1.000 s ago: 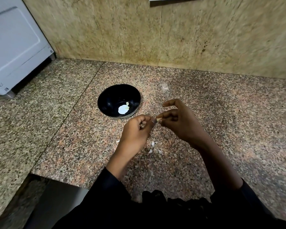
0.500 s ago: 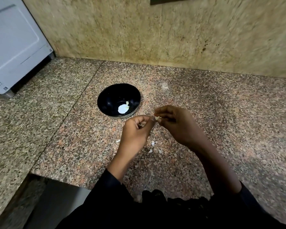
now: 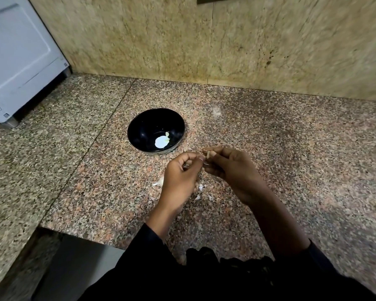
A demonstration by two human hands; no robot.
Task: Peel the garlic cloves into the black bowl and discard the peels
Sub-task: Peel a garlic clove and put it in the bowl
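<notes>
Granite, speckled pink and grey, is filling most of my view: the countertop [image 3: 291, 148] is running back to a mottled tan stone wall [image 3: 139, 40]; a white appliance [image 3: 20, 57] is standing at the far left, well apart from the work. I am counting one black bowl [image 3: 139, 135] sitting on the counter just beyond the hands, with nothing blocking the way to it; inside it one pale peeled clove [image 3: 161, 141] is lying toward the near right side, with a smaller pale bit touching its upper edge. I am seeing two hands meeting just near-right of the bowl; the left hand [image 3: 180, 177] is curling its fingers with thumb and forefinger pinched at the meeting point; the right hand [image 3: 232, 168] is likewise curling, its fingertips pinching a small pale garlic clove [image 3: 208, 154] between both hands; how much skin is on it I cannot tell. Peel scraps [image 3: 201, 187] are lying on the granite below the hands, roughly four pieces showing, one of them at the left edge of the left hand, partly hidden by it. Compared with half a second ago, the hands are staying in about the same spot; the right fingers are sitting closer over the clove; the bowl's contents are remaining unchanged.
</notes>
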